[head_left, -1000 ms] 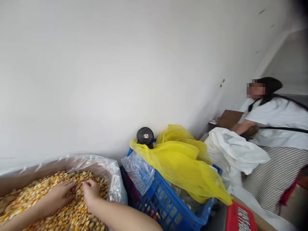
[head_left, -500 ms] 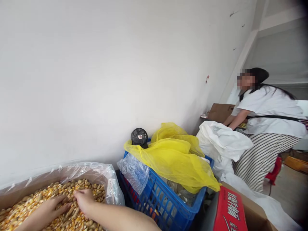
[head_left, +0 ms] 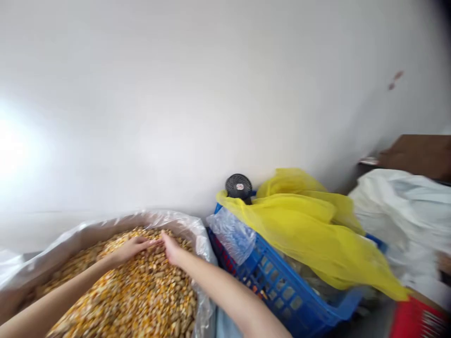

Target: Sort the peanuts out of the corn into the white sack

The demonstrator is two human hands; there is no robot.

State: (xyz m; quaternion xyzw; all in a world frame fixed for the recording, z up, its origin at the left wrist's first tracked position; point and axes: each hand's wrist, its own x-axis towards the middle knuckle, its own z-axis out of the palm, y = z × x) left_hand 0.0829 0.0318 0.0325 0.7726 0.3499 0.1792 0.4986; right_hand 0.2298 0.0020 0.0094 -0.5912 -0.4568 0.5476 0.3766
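Observation:
A large heap of loose yellow-orange dried corn kernels (head_left: 123,291) fills a box lined with a clear plastic bag (head_left: 141,220). My left hand (head_left: 136,249) lies flat on the far part of the kernels, holding nothing. Its fingertips nearly meet my right hand (head_left: 171,249), which dips its fingers down among the kernels. Those fingertips are hidden, so I cannot tell whether they hold any kernels.
To the right stands a blue plastic crate (head_left: 278,281) under a yellow plastic sheet (head_left: 303,230), with a small black fan (head_left: 238,186) and a clear bag (head_left: 232,234). Beyond are a white sack (head_left: 398,206), a red carton (head_left: 419,321) and brown cardboard (head_left: 419,155). A white wall rises behind.
The view has swung left, and the co-worker in white is out of frame. Both hands have moved toward the far side of the kernels and come closer together.

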